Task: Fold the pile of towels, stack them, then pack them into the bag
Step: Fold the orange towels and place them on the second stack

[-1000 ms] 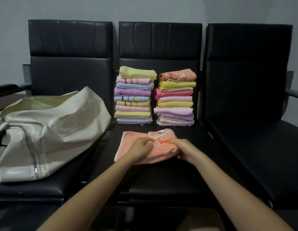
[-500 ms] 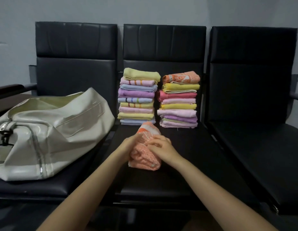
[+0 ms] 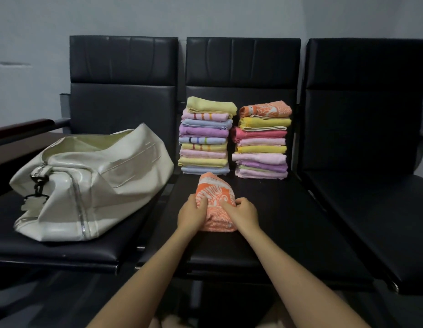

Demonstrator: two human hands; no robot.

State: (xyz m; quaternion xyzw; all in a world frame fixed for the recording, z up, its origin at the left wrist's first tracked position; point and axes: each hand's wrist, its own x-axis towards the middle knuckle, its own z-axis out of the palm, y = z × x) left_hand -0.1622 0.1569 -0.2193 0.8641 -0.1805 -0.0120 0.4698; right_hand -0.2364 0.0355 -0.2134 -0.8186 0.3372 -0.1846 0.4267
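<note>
An orange towel (image 3: 216, 204) is gripped at its near edge by the left hand (image 3: 190, 213) and the right hand (image 3: 245, 213), fingers curled into the cloth, on the middle seat (image 3: 288, 221); its fold is judged nearly finished. Two stacks, the left stack (image 3: 205, 140) and the right stack (image 3: 261, 143), are already built against the backrest. Stacking this towel and all packing are left. The cream bag (image 3: 92, 185) is slumped on the neighbouring seat, its top seemingly open; nothing is seen blocking the way.
</note>
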